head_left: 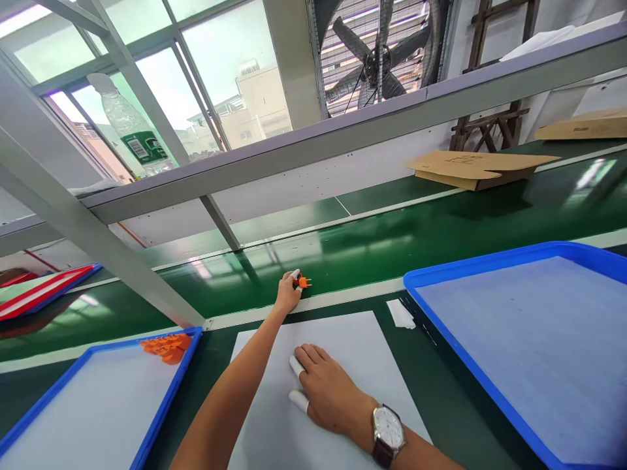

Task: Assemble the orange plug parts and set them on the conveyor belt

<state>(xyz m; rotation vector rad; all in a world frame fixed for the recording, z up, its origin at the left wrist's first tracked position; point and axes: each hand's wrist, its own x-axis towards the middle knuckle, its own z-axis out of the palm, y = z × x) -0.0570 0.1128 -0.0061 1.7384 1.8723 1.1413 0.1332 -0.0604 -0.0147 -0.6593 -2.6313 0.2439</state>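
My left hand [288, 292] reaches out over the near edge of the green belt, its fingers closed on a small orange piece [304, 282] with prongs and a dark part at its back. What exactly the piece is I cannot make out. My right hand [333, 390], with a watch [388, 428] on the wrist, lies palm down on a white sheet [360, 337]; its fingers are stretched and hold nothing. White finger covers show on both hands. Several orange pieces [171, 348] sit together in the far corner of the left blue-rimmed tray [169, 398].
A larger blue tray [443, 336] stands on the right, beside a scrap of white paper [400, 314]. Behind runs the green belt [362, 245] with a flat cardboard box [480, 166]. A grey post [142, 277] and shelf carry a plastic bottle [122, 114].
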